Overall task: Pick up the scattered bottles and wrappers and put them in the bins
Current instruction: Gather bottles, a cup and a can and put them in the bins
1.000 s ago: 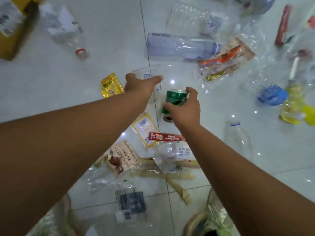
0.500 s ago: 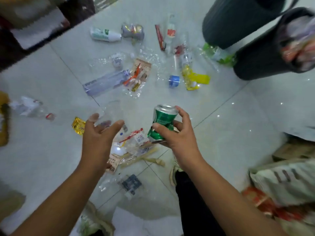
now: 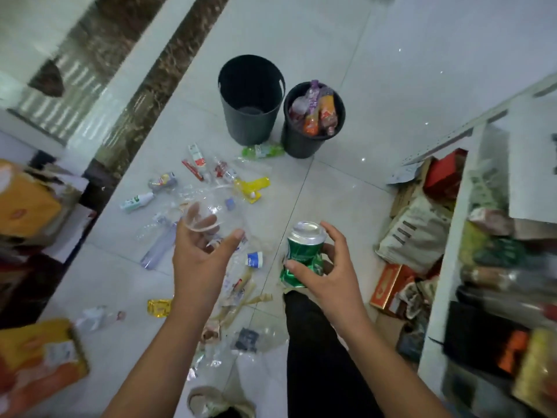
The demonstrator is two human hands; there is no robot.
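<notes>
**In hand, left:** my left hand [image 3: 202, 260], fingers curled round a clear plastic cup [image 3: 211, 214], held above the litter.

**In hand, right:** my right hand [image 3: 325, 273], fingers and thumb clamped on a dented green can [image 3: 303, 251].

**Bins:** two black ones, well ahead of me, side by side.
- The left bin [image 3: 250, 128] shows a bare bottom.
- The right bin [image 3: 301, 143] is heaped with wrappers to the rim.

**Done, by my judgement:** a small share.

**Left on the floor:**
- green bottle [image 3: 262, 150] just in front of the bins
- yellow item [image 3: 251, 187]
- white bottle [image 3: 135, 202]
- long clear bottle [image 3: 159, 245]
- gold wrapper [image 3: 159, 307]
- more film and strips near my feet

**Surface:** pale glossy floor tiles [image 3: 346, 200].

**Room:** crowded shelf unit [image 3: 446, 267] at right, orange cartons [image 3: 27, 203] at left.
</notes>
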